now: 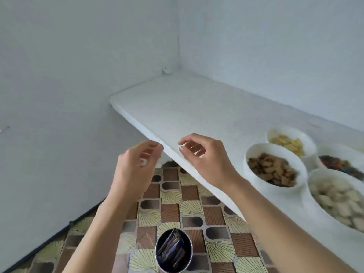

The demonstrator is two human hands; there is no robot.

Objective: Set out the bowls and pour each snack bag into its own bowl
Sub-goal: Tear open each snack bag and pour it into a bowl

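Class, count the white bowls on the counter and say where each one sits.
4. Yellow-snack bowl farthest back; brown-snack bowl in front of it, leftmost; dark-snack bowl at the right edge; pale-snack bowl nearest the camera. More may lie beyond the right edge.

Two empty hands, left hand [137, 160] and right hand [204, 156], hover loosely curled near a white counter [197, 111]; four filled bowls [275, 164] sit right.
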